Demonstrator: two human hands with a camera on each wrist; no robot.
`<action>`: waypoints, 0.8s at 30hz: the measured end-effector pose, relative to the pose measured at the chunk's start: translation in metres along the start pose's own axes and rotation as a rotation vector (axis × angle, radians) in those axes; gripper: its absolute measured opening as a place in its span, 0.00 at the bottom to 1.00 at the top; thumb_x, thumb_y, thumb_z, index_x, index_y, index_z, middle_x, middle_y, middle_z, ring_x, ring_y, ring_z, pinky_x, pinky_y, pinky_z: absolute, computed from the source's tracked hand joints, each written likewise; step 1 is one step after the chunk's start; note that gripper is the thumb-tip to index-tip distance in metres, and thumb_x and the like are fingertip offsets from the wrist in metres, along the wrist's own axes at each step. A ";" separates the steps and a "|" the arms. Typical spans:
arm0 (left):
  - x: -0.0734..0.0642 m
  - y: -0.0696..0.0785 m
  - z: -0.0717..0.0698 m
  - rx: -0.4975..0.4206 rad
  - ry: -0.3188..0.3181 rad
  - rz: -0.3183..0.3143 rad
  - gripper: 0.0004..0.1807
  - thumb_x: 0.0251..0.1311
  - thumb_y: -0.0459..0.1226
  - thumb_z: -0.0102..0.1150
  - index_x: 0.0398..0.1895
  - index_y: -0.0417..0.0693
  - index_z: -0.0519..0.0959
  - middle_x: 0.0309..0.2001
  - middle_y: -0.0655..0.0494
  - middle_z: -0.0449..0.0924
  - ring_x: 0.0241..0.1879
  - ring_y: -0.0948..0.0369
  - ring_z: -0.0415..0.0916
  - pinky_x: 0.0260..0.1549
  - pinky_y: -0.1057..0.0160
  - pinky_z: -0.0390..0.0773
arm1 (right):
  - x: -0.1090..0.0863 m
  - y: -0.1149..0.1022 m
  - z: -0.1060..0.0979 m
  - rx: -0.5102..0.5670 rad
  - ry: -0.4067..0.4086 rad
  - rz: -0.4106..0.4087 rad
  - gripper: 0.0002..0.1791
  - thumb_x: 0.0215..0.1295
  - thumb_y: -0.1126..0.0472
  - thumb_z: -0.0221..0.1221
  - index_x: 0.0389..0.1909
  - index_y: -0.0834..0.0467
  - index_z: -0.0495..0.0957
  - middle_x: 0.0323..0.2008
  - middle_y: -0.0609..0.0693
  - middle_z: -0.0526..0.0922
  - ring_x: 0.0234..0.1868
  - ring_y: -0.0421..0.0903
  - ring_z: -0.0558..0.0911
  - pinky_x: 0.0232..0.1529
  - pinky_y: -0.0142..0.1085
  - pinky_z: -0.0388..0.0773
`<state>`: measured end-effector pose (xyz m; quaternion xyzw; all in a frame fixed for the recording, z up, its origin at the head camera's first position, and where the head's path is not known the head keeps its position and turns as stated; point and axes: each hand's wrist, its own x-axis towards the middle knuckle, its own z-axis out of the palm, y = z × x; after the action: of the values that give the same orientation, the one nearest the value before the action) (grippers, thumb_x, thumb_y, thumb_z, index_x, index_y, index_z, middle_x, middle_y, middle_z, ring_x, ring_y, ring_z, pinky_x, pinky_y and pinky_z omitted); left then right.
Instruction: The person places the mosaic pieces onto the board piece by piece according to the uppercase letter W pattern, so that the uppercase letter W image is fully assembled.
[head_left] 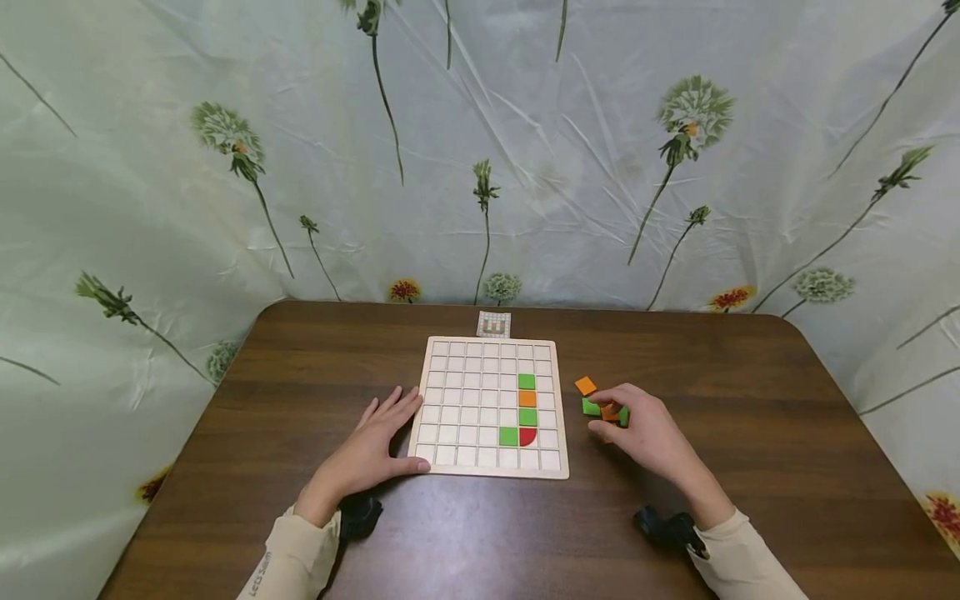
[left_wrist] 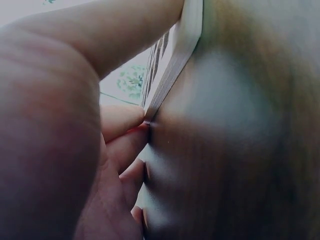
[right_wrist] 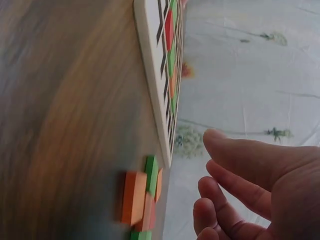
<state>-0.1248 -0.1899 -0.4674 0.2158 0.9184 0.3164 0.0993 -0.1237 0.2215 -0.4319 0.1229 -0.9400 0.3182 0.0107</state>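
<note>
A square wooden grid board (head_left: 456, 413) lies on the table. My left hand (head_left: 367, 454) rests at its left edge with fingers extended, the thumb along the near left corner. On the board's right half sit green squares, an orange square (head_left: 527, 398) and a red quarter-circle piece (head_left: 527, 437). To the right of the board, my right hand (head_left: 651, 429) hovers over a small group of loose pieces, thumb and fingers apart and gently bent. Nothing shows between them in the right wrist view. An orange block (right_wrist: 133, 197) and a green block (right_wrist: 151, 175) lie in that group, partly hidden by the hand in the head view.
A small printed pattern card (head_left: 493, 325) lies at the board's far edge. The brown wooden table (head_left: 337, 358) ends at a floral curtain (head_left: 555, 175) behind it. Black wrist cameras (head_left: 362, 517) sit under both wrists.
</note>
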 end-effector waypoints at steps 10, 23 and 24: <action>-0.001 0.000 -0.001 -0.003 -0.001 0.004 0.57 0.53 0.58 0.72 0.80 0.45 0.55 0.79 0.51 0.50 0.79 0.49 0.38 0.74 0.40 0.34 | 0.002 0.015 -0.010 -0.011 0.021 0.030 0.16 0.59 0.59 0.72 0.47 0.60 0.86 0.43 0.54 0.83 0.36 0.48 0.76 0.32 0.37 0.73; 0.000 -0.001 0.000 -0.003 -0.005 0.000 0.57 0.53 0.59 0.71 0.80 0.46 0.54 0.79 0.52 0.50 0.79 0.49 0.38 0.74 0.40 0.34 | 0.013 0.025 -0.014 -0.034 -0.018 0.082 0.16 0.63 0.60 0.69 0.50 0.62 0.84 0.42 0.55 0.82 0.38 0.49 0.75 0.37 0.41 0.74; 0.000 -0.001 0.000 -0.003 -0.004 0.000 0.57 0.53 0.59 0.71 0.80 0.46 0.54 0.79 0.52 0.50 0.79 0.49 0.38 0.74 0.40 0.34 | 0.014 0.026 -0.014 -0.035 -0.022 0.083 0.16 0.64 0.60 0.68 0.50 0.63 0.84 0.43 0.56 0.82 0.38 0.50 0.75 0.37 0.42 0.74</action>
<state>-0.1251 -0.1903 -0.4681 0.2162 0.9178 0.3172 0.1017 -0.1441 0.2466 -0.4344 0.0869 -0.9497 0.3006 -0.0108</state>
